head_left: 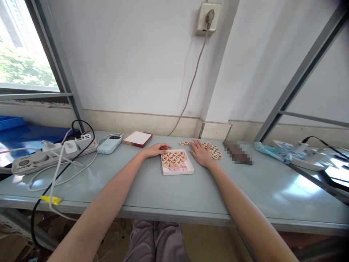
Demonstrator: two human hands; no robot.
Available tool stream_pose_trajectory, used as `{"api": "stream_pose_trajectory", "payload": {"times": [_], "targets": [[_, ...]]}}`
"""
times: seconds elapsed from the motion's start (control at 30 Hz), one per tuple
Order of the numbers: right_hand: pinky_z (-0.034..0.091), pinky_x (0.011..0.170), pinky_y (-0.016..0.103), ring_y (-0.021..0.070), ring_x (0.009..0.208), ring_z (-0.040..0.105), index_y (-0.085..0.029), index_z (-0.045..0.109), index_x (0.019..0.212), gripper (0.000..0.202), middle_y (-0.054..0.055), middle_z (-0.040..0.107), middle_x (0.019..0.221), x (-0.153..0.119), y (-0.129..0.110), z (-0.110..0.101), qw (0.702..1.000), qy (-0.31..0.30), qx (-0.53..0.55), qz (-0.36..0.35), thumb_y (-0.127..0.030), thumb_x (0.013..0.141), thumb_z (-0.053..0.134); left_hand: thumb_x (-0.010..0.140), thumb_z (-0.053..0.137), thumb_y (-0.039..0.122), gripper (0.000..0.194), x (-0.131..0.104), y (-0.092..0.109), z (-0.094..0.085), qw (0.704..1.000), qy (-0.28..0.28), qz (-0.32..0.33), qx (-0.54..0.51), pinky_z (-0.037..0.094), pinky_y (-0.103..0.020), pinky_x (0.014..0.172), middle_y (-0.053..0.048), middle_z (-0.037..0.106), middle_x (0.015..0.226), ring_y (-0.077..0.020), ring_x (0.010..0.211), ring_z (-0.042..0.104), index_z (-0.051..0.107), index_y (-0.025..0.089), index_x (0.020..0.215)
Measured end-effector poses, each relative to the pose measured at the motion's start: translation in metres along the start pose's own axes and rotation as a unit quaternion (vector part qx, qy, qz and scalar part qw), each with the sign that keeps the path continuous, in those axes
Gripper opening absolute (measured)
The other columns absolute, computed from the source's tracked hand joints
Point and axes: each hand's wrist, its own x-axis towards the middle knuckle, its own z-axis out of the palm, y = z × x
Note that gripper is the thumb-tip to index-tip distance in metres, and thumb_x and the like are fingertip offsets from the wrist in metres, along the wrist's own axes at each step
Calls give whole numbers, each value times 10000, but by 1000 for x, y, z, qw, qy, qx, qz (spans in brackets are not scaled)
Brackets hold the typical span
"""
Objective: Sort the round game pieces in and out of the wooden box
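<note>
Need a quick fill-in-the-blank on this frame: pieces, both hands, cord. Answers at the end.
1. The characters on the pieces in the white box are coloured ____.
2. The left hand is at the box's far ____ corner.
3. The right hand, beside loose pieces, is held palm ____.
4. A cord runs down from a socket mounted on the ____.

Missing words: red; left; down; wall.

Cream discs [174,158], red-marked; white tray [178,173], pink-streaked inside; grey tabletop [177,196]; yellow tape [51,199]
</note>
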Motion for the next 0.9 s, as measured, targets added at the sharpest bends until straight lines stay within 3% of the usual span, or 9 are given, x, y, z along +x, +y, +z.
{"api": "stream_pose_trajectory", "payload": {"times": [0.13,0.3,0.47,0.6,0.7,0.9], "targets": [[-1,985,665,264,1294,268,-189,338,1346,482,119,353,1401,5,2,-2,999,-27,5,-22,-358,913,213,761,553,375,417,1,-1,2,1000,9,5,-18,426,-281,816,-76,591,1017,-172,951,547,559,163,1120],[5,1007,613,248,1098,466,-202,537,1166,347,112,573,1135,1,-2,-18,998,24,-14,-63,-296,882,360,722,592,382,405,3,-2,4,999,44,2,-25,439,-277,768,-67,621,918,-164,860,575,598,142,1049],[164,994,520,239,1013,495,-230,595,1099,295,97,574,1046,-4,-5,-28,997,22,-19,-69,-245,838,460,707,601,427,373,0,2,4,993,110,-4,49,438,-269,731,-60,646,840,-164,794,579,648,142,943],[222,953,489,250,1010,486,-208,643,900,185,89,591,1044,-4,-3,-32,998,34,15,-52,-226,801,487,708,581,488,358,-2,5,1,977,156,-22,142,420,-266,672,-49,664,821,-165,748,568,678,167,834],[214,952,481,235,978,509,-200,607,779,132,64,619,1004,-5,-4,-35,996,39,58,-59,-224,782,477,714,577,488,345,-2,5,0,972,164,-24,166,408,-261,641,-41,671,811,-162,731,566,682,175,813],[318,826,373,181,783,562,-220,596,737,108,12,642,830,-6,-6,-44,988,-21,144,-59,-291,728,516,726,570,479,332,-2,5,0,973,159,-23,167,411,-258,668,-34,673,818,-158,745,573,683,181,817]]}}
